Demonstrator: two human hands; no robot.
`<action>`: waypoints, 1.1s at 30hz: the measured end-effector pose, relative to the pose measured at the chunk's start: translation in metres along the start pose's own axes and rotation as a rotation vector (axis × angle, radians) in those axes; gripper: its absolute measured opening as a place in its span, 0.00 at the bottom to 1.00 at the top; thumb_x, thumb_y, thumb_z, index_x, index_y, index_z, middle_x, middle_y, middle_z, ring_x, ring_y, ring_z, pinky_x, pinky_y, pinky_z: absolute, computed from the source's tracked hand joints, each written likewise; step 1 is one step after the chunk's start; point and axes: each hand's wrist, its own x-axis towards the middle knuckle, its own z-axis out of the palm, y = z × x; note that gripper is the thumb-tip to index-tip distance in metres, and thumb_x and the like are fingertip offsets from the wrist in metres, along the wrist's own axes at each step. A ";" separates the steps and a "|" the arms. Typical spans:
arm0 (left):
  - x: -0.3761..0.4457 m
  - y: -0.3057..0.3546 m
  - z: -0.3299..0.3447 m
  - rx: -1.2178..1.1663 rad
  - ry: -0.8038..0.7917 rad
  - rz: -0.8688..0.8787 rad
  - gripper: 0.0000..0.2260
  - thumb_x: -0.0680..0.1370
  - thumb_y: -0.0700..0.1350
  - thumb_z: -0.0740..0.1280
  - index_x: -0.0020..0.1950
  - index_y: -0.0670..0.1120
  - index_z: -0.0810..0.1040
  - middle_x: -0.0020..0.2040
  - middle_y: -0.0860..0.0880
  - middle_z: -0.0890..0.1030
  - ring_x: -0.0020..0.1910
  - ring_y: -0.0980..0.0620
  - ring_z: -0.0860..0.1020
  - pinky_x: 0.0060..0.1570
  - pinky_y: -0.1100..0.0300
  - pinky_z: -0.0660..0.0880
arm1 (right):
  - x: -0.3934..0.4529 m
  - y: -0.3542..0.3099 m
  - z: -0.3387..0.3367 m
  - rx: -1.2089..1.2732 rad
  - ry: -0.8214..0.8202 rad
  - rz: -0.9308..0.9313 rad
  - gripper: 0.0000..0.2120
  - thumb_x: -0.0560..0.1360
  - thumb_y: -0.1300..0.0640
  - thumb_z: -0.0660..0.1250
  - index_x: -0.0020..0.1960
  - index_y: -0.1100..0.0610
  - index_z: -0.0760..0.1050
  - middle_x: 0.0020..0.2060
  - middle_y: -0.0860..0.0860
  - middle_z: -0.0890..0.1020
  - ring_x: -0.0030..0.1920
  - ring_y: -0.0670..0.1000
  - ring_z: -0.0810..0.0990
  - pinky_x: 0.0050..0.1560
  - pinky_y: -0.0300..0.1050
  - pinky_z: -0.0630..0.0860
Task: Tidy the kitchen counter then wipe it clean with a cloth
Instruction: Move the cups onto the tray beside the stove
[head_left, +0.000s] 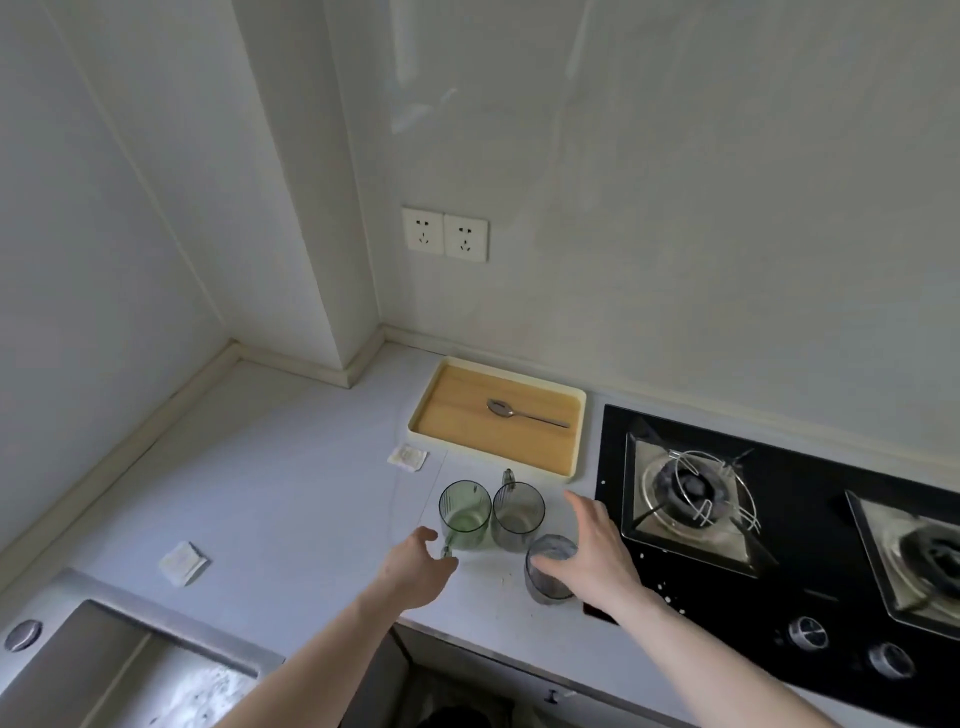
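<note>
Three glass cups stand together on the pale counter (291, 467): a green mug (465, 512), a grey mug (519, 514) with its handle turned to the back, and a blue-grey cup (550, 574) nearest the front edge. My left hand (415, 569) has thumb and fingers curled at the green mug's handle. My right hand (597, 551) lies against the right side of the blue-grey cup, thumb across its rim, fingers stretched out straight. Behind the cups sits a cream tray (579, 441) with a wooden floor, and a metal spoon (524, 413) lies in it.
Two small white sachets lie on the counter, one (408, 458) by the tray's left corner, another (182, 563) near the steel sink (104, 670). A black gas hob (810, 582) fills the right side. Wall sockets (444, 234) sit above the counter.
</note>
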 end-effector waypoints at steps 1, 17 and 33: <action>0.009 -0.001 0.004 -0.023 -0.011 -0.024 0.25 0.76 0.55 0.67 0.71 0.50 0.69 0.47 0.50 0.84 0.45 0.49 0.84 0.50 0.54 0.81 | 0.005 -0.001 -0.003 0.010 -0.015 -0.009 0.49 0.68 0.37 0.76 0.80 0.47 0.54 0.76 0.46 0.60 0.75 0.50 0.65 0.70 0.46 0.68; 0.046 0.041 -0.043 -0.164 0.219 0.113 0.09 0.82 0.50 0.64 0.47 0.51 0.81 0.33 0.51 0.84 0.31 0.60 0.80 0.27 0.69 0.70 | 0.066 -0.016 0.002 -0.104 -0.208 -0.121 0.47 0.68 0.39 0.75 0.79 0.47 0.56 0.73 0.45 0.63 0.71 0.52 0.67 0.69 0.46 0.69; 0.153 0.112 -0.086 -0.309 0.150 0.028 0.11 0.83 0.50 0.62 0.56 0.45 0.79 0.46 0.44 0.84 0.43 0.47 0.82 0.37 0.57 0.81 | 0.086 -0.028 0.017 -0.208 -0.275 -0.106 0.44 0.69 0.44 0.75 0.79 0.48 0.58 0.71 0.47 0.67 0.66 0.54 0.73 0.64 0.48 0.72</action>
